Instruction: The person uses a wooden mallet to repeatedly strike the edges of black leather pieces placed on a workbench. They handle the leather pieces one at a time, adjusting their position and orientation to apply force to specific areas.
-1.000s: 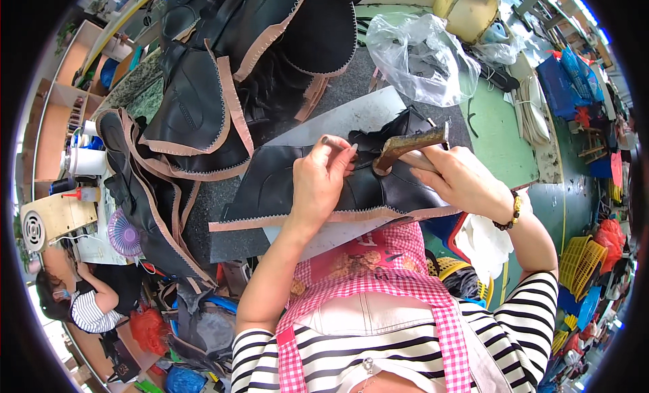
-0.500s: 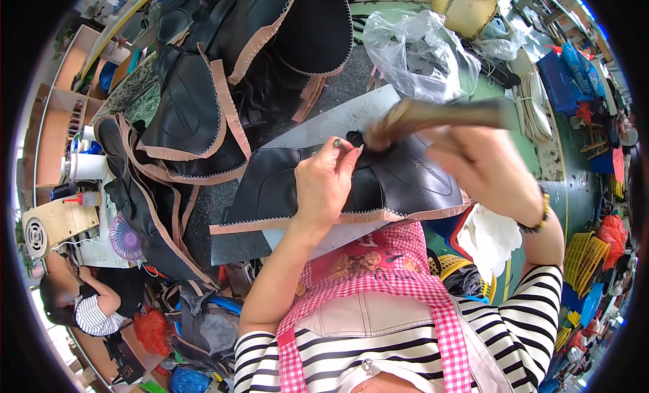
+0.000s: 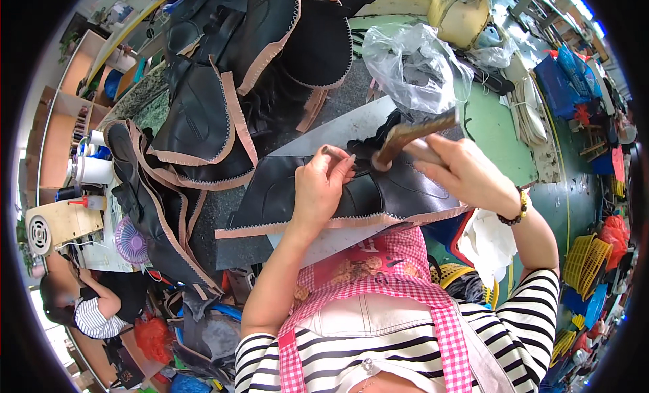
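A black leather boot upper [image 3: 405, 193] with a zigzag-stitched tan edge lies spread on a grey metal plate [image 3: 316, 131] in front of me. My left hand [image 3: 316, 193] is over its middle, fingers pinched round a short metal punch [image 3: 331, 152]. The punch's lower end is hidden by the fingers. My right hand [image 3: 466, 173] is wrapped round the handle of a hammer [image 3: 414, 137]. The hammer's head is low over the upper, just right of the left fingertips; I cannot tell if it touches. Dark straps bunch up beside it.
More black boot uppers [image 3: 193, 126] with tan edges pile up at the left. A clear plastic bag [image 3: 416, 65] lies beyond the plate, near a yellowish roll [image 3: 460, 13]. A purple fan [image 3: 130, 239] stands at left, and a person [image 3: 98, 312] sits beyond it. Yellow baskets [image 3: 587, 263] are at right.
My right hand has brought the hammer down and toward the left hand, from a blurred swing to a lower position. The left hand keeps the punch at nearly the same spot.
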The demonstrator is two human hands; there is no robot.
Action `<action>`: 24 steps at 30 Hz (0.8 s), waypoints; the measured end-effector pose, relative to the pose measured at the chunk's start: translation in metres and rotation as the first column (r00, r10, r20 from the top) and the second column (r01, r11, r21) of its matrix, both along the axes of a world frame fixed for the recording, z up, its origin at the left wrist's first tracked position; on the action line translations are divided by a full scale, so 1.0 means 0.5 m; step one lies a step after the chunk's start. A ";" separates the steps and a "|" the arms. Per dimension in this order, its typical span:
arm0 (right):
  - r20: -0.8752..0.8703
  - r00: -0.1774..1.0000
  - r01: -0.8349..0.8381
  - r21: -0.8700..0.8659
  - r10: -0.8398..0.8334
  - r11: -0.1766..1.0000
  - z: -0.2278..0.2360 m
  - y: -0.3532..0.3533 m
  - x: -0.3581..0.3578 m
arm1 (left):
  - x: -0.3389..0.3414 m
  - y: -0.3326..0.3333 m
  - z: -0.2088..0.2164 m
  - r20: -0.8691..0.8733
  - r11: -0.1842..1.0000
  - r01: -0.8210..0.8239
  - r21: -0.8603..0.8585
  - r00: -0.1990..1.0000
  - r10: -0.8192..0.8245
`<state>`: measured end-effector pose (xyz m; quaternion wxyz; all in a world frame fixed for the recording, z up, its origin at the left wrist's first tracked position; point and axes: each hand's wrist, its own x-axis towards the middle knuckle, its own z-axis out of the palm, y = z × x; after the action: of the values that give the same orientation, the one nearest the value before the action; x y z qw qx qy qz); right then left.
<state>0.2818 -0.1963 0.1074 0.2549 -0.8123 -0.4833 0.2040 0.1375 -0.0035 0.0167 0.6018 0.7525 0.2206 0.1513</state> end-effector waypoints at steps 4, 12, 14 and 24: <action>0.067 0.994 0.062 0.298 -0.086 0.953 0.087 0.010 -0.016 | -0.008 -0.006 -0.011 -0.003 0.975 0.029 0.220 1.000 -0.029; -0.003 0.994 0.109 0.061 -0.109 0.992 0.046 -0.004 -0.014 | -0.001 -0.006 -0.005 -0.010 1.000 -0.012 0.007 1.000 0.012; -0.106 0.973 0.219 0.160 -0.203 0.963 0.033 -0.020 -0.002 | 0.009 0.021 0.025 0.078 0.990 0.099 0.101 0.991 -0.107; -0.091 0.948 0.309 0.497 -0.306 0.811 0.142 0.099 0.028 | -0.191 -0.011 0.324 0.070 0.415 0.069 0.907 0.948 -0.309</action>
<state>0.2957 -0.1467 0.1783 0.4899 -0.7834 -0.3813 0.0291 0.0420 -0.0092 0.1789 0.1456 0.9532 -0.0499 0.2601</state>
